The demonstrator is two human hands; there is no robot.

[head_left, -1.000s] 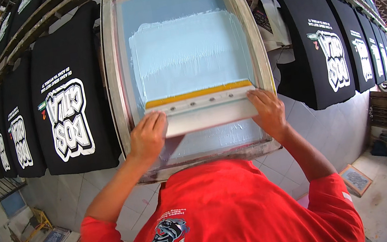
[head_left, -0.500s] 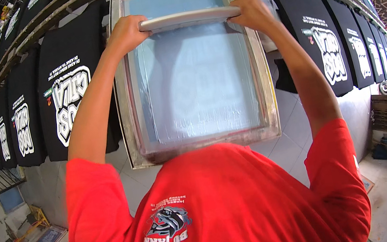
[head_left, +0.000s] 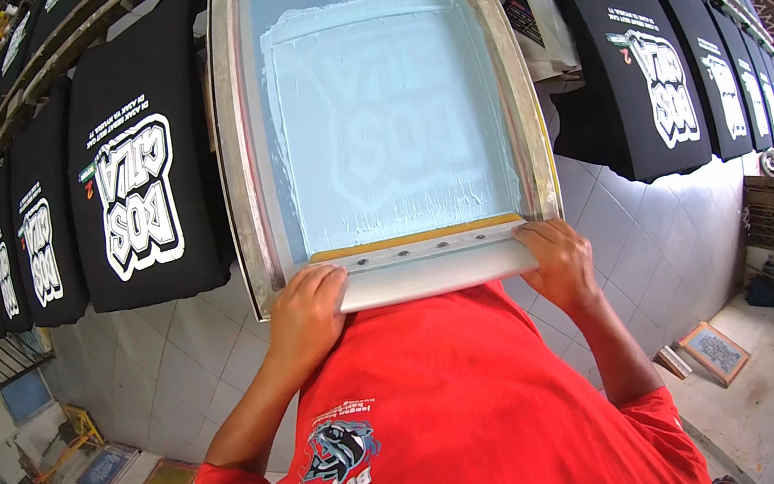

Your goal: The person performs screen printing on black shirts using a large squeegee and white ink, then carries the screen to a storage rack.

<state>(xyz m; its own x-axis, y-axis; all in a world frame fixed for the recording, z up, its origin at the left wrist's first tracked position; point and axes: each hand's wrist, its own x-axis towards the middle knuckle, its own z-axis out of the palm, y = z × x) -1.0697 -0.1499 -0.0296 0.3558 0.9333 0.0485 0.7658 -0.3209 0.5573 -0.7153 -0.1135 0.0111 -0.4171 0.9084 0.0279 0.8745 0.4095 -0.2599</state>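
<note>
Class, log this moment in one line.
squeegee: at near end of screen; left hand: holds left end; right hand: holds right end; pale ink: on screen

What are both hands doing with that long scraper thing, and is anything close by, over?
Left hand and right hand gripping squeegee ends. Squeegee across framed screen's near end, pale ink beyond. Red shirt close behind.

screen frame [head_left: 235, 165]: 1 | at frame's near end: squeegee [head_left: 435, 278] 1, screws [head_left: 403, 254] 4, hands [head_left: 308, 307] 2 | left of frame: black printed garments [head_left: 114, 83] at least 4 | right of frame: at least 4
</note>
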